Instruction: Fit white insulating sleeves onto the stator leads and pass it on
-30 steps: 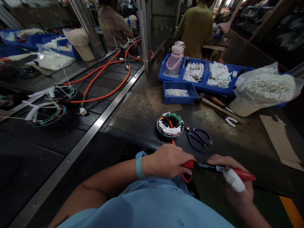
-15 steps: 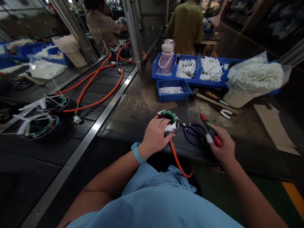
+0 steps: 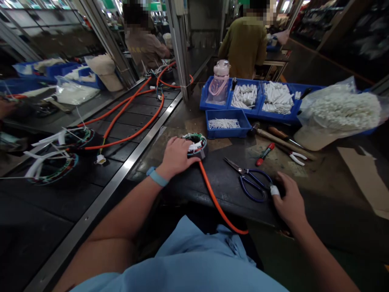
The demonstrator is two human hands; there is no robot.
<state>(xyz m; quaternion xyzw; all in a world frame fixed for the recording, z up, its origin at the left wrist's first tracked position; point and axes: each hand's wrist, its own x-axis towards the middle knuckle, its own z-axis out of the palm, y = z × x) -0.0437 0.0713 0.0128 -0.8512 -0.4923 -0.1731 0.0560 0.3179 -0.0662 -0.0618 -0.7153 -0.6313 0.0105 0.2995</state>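
Observation:
My left hand lies over the near left side of a ring-shaped motor stator with green windings, its thumb along the front. White sleeving shows inside the ring, partly under the fingers. An orange cable sleeve runs from the stator down over the table edge. My right hand, white wrap on its thumb, rests by the handles of blue-handled scissors; fingers are parted and hold nothing visible. Beyond the scissors lies a short red stick-like tool with a dark middle.
A small blue bin holds thin white strips. Behind it, blue trays carry white tubes and a pink bottle. A hammer and white-handled pliers lie right. More stators sit left. Two people work farther back.
My right hand has let go of the red tool, which now lies farther back on the table. My left hand and the stator have shifted left, clear of the scissors.

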